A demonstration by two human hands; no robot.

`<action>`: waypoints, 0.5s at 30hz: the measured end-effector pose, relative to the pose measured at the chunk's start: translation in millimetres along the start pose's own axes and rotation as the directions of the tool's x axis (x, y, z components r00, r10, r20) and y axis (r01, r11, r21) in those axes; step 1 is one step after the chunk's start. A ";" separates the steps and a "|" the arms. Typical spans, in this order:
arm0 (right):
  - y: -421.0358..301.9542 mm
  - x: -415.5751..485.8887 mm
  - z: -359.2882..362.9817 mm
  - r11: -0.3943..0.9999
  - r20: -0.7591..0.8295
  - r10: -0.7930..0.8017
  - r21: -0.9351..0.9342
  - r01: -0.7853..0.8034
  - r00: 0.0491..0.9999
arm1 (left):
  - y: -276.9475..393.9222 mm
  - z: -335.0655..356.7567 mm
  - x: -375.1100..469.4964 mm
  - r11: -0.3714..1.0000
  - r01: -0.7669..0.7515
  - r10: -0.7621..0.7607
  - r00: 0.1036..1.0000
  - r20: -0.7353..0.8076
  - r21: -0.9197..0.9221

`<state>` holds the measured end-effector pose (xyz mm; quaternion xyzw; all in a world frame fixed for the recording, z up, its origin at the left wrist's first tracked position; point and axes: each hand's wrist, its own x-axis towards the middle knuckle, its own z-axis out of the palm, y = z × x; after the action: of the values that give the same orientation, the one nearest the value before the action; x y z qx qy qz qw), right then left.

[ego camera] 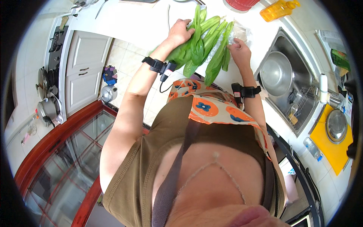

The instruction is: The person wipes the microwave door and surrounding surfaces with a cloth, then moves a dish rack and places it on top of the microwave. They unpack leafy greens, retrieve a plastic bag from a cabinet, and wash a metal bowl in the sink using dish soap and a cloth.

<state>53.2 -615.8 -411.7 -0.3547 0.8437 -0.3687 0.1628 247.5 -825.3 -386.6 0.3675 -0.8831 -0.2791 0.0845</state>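
Note:
Several leafy green vegetables with pale stalks [211,42] lie fanned out on the white countertop [141,22], leaf ends towards me and overhanging its near edge. My left hand [181,32] is at the left side of the bunch, thumb and forefinger apart, the thumb touching a leaf. At the right side is my right hand [240,53], its fingers curled beside the outermost stalk; whether they pinch anything cannot be made out. A clear plastic bag [243,32] lies partly under the greens and behind my right hand.
To the right, a steel sink [305,73] holds a metal basin [275,73] and a wire rack [305,99]. An orange pump bottle [278,10] and a red container [241,4] stand at the back. Far left are a gas stove [58,39] and a pot [46,109]. A kettle [109,93] sits below the counter.

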 end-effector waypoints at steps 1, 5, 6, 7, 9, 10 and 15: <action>-0.9 -1.2 -2.2 1.000 -0.004 -0.011 0.014 0.011 1.000 | -3.8 -2.8 -2.7 0.991 0.047 -0.039 0.997 0.064 -0.122; -6.1 -6.2 -3.8 0.996 -0.009 -0.045 0.078 0.046 0.999 | -11.4 -6.1 -14.8 0.962 0.117 -0.062 0.974 0.220 -0.248; -8.0 -7.7 -1.9 0.994 -0.008 -0.057 0.097 0.057 0.998 | -12.4 -6.1 -16.5 0.977 0.074 -0.033 0.979 0.201 -0.198; -9.2 -9.2 0.3 0.993 0.019 -0.044 0.107 0.041 0.999 | -13.2 -6.1 -17.1 0.989 0.022 0.008 0.980 0.198 -0.150; -10.9 -11.6 4.8 0.992 0.065 -0.022 0.127 0.014 0.998 | -15.7 -8.4 -15.4 0.970 0.119 -0.080 0.979 0.187 -0.210; -10.8 -12.5 6.3 0.993 0.045 -0.018 0.121 0.012 0.999 | -16.9 -11.1 -13.5 0.955 0.163 -0.109 0.970 0.217 -0.247; 0.1 -16.7 0.1 0.988 -0.016 -0.009 0.151 0.011 1.000 | -14.5 -34.0 -16.6 0.795 0.163 -0.122 0.987 0.109 -0.584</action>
<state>64.8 -603.8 -411.6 -0.3430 0.8127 -0.4349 0.1810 280.2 -836.7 -365.5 0.3790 -0.7246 -0.5571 0.1444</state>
